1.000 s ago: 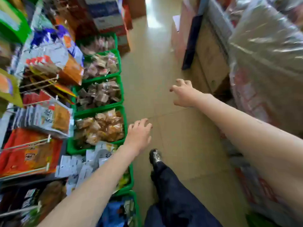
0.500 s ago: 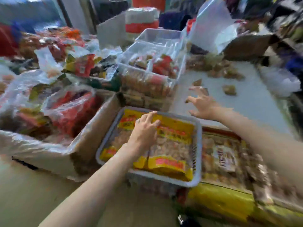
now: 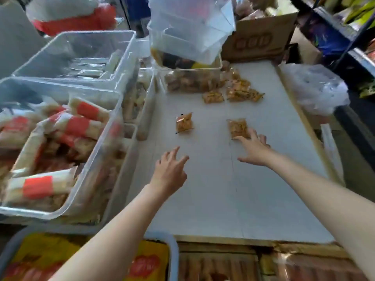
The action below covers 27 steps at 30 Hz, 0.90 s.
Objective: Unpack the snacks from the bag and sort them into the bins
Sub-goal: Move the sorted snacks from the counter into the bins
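Snack packet (image 3: pixel 237 128) touching right fingers (image 3: pixel 252 136).

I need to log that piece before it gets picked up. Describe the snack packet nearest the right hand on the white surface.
The snack packet is a small clear wrapper, roughly rectangular, filled with orange-brown pieces. It lies flat on the white surface, apart from the other loose packet to its left and the cluster further back. The fingers of the right hand reach its near edge, spread and fairly straight; whether they press on it is unclear. Any print is too blurred to read.

right hand (image 3: pixel 253 151) now touching snack packet (image 3: pixel 237 128), left hand (image 3: pixel 169 173) off basket
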Available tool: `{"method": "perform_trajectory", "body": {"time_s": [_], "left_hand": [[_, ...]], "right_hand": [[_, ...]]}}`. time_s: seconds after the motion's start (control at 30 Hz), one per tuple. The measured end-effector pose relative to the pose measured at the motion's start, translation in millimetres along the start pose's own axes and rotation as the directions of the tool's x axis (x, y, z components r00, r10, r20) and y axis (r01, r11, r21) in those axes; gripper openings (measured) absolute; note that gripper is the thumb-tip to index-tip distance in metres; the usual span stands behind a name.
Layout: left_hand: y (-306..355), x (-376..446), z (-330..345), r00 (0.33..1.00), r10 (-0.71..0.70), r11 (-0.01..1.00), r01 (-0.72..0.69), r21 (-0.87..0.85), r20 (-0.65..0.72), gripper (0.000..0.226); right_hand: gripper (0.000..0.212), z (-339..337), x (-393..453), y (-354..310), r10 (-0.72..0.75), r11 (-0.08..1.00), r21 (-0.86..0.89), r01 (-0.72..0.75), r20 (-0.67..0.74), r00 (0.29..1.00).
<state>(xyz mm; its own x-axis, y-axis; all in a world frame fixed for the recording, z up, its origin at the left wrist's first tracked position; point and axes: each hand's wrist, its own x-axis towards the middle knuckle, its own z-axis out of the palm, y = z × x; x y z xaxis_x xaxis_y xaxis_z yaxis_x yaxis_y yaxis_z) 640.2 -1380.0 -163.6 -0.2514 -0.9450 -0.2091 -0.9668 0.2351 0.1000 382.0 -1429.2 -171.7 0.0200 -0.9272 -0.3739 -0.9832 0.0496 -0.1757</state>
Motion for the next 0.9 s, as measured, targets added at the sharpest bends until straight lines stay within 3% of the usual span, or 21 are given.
{"method": "perform_trajectory", "body": {"time_s": [0.2, 0.5, 0.67, 0.8, 0.9], "left_hand": [[12.9, 140.6, 16.7, 0.999, 0.018, 0.997, -0.022, 0.073, 0.046, 0.063], [16.2, 269.8, 51.8, 0.957, -0.228, 0.974, 0.225, 0.032, 0.182, 0.102], [14.2, 308.5, 53.2, 0.947, -0.147, 0.985, 0.116, 0.124, 0.284, 0.117], [15.9, 318.1, 49.8, 0.934, -0.151, 0.979, 0.096, 0.18, 0.325, 0.12], [17.8, 318.1, 48.1, 0.931, -0.156, 0.979, 0.101, 0.177, 0.331, 0.121]], "right_hand": [[0.069, -9.9, 118.4, 43.4, 0.051, 0.988, 0.15, -0.034, -0.112, 0.992], [0.086, -30.6, 258.1, 59.2, 0.11, 0.979, 0.199, -0.046, -0.322, 0.941], [0.095, -47.1, 304.7, 65.4, 0.139, 0.981, 0.159, -0.112, -0.173, 0.975], [0.089, -51.7, 328.3, 53.3, 0.04, 0.993, 0.117, -0.029, -0.094, 0.995], [0.106, -50.6, 338.3, 23.9, 0.071, 0.983, 0.174, -0.054, -0.092, 0.993]]}}
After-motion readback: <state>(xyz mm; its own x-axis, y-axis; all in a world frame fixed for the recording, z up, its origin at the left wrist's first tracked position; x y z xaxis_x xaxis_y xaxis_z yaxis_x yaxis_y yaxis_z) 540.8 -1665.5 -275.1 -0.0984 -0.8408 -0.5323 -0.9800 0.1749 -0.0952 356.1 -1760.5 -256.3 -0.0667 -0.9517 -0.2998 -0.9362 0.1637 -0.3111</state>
